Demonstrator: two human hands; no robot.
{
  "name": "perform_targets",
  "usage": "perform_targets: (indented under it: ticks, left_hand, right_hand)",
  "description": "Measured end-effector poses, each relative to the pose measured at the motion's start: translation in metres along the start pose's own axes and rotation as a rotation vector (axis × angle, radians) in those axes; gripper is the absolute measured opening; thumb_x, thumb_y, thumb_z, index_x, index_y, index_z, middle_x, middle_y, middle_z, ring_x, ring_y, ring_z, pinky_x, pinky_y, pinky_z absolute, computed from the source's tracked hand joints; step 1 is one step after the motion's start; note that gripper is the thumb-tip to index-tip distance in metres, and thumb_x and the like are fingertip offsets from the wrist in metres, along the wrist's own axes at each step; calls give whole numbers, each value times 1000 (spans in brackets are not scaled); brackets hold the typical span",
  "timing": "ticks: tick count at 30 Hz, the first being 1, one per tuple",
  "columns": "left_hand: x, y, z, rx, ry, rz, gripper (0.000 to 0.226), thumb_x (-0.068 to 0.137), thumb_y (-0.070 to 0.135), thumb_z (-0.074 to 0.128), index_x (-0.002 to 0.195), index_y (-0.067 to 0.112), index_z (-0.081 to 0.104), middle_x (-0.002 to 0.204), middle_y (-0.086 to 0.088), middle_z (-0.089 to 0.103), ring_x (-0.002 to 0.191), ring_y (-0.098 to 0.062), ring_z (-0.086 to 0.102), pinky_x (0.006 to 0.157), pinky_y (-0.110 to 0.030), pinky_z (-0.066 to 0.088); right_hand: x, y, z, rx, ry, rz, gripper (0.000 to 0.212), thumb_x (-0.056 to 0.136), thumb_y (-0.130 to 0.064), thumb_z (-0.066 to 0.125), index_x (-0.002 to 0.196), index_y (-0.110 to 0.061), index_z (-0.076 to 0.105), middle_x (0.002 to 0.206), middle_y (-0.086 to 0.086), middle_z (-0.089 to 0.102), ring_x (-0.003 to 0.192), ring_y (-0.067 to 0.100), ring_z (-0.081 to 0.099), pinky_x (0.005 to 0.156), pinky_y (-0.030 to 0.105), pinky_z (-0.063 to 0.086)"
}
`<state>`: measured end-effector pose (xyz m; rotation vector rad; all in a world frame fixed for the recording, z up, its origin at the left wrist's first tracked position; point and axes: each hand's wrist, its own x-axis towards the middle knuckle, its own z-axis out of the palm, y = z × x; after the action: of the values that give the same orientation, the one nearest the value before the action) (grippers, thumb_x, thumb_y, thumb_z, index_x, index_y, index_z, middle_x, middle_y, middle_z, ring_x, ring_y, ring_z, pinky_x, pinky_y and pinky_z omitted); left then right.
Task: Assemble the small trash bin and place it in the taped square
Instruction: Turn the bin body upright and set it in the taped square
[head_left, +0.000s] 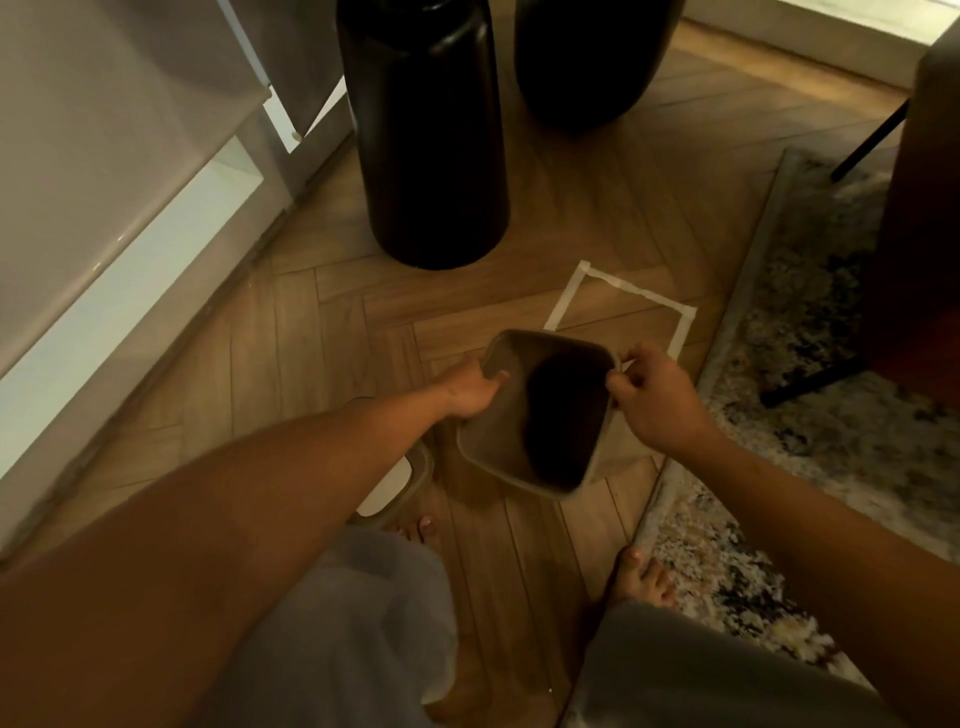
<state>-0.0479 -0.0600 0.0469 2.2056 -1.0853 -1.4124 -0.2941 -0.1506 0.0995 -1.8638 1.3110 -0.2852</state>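
Observation:
A small beige trash bin (498, 441) with a rounded square rim and a dark inside is held above the wooden floor, its opening facing me. My left hand (470, 389) grips its left rim. On the right rim, my right hand (654, 400) pinches the edge with the fingertips. Just beyond the bin, a square of white tape (623, 291) is stuck on the floor; the bin hides the square's near side. Under my left forearm lies a pale, rounded lid-like piece (410, 478), partly hidden.
Two tall black vases (431, 130) (587, 57) stand on the floor beyond the tape. A white cabinet (130, 208) runs along the left. A patterned rug (810, 395) and a dark chair leg (810, 384) lie to the right. My bare feet (644, 577) are below.

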Motion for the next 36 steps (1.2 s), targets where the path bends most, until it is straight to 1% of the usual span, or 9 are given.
perform_targets:
  ticks: [3, 7, 13, 16, 21, 25, 29, 33, 36]
  left_hand:
    - [-1, 2, -3, -51, 86, 83, 33, 101, 31, 52, 132, 18, 55, 119, -9, 66, 105, -28, 65, 93, -45, 54]
    - [-5, 5, -7, -44, 168, 223, 51, 100, 10, 51, 149, 19, 41, 131, -7, 63, 108, -20, 61, 83, -29, 48]
    - [-12, 7, -5, 58, 151, 320, 67, 98, 5, 54, 157, 21, 26, 119, 2, 59, 85, -1, 56, 58, -1, 39]
    - [-14, 7, -1, 48, 86, 314, 66, 99, 7, 55, 156, 24, 27, 131, -2, 61, 102, -15, 63, 64, -5, 42]
    - [-15, 9, 10, 29, 16, 344, 72, 89, 9, 66, 151, 29, 34, 100, 25, 56, 77, 14, 61, 58, -1, 42]
    - [-11, 4, 10, -5, 1, 317, 78, 86, 5, 68, 154, 21, 33, 98, 23, 51, 93, 17, 53, 55, -1, 42]
    - [-10, 3, 11, 18, -26, 300, 79, 89, 6, 67, 155, 26, 30, 111, 9, 56, 99, -2, 58, 58, -6, 45]
    - [-7, 9, 16, 25, -43, 305, 76, 92, 1, 62, 155, 28, 30, 134, -1, 60, 112, -14, 62, 83, -26, 55]
    - [-5, 9, 16, 38, -33, 309, 73, 92, 3, 62, 154, 27, 31, 117, 15, 60, 92, 0, 65, 64, -12, 52]
  right_hand:
    - [8, 4, -7, 81, 91, 64, 16, 103, -27, 60, 119, -25, 59, 80, -4, 71, 68, 7, 71, 59, 29, 54]
    - [7, 18, -17, 146, 142, 156, 37, 105, -25, 59, 141, -20, 53, 97, -2, 70, 84, 20, 73, 72, 42, 61]
    - [-10, 35, -15, -58, 45, 45, 45, 97, -10, 67, 139, -21, 58, 118, -1, 66, 76, -1, 63, 57, 16, 40]
    - [-14, 42, -14, -90, -11, 51, 37, 96, -5, 66, 131, -16, 62, 123, 5, 68, 88, 17, 69, 63, 20, 43]
    - [-18, 53, -16, -120, -92, 50, 30, 96, -3, 65, 124, -13, 64, 118, 8, 71, 87, 25, 68, 71, 28, 44]
    - [-17, 55, -18, -134, -104, 66, 31, 95, -4, 65, 124, -14, 61, 121, 9, 70, 90, 30, 71, 74, 34, 50]
    - [-19, 58, -20, -138, -104, 112, 39, 93, -5, 68, 131, -14, 59, 126, 11, 68, 90, 28, 71, 77, 34, 50]
    - [-18, 64, -23, -159, -92, 173, 51, 90, -8, 74, 138, -11, 56, 129, 14, 68, 111, 33, 68, 81, 31, 42]
    - [-14, 65, -23, -204, -114, 199, 59, 90, -11, 75, 144, -9, 52, 135, 16, 66, 121, 35, 63, 85, 33, 46]
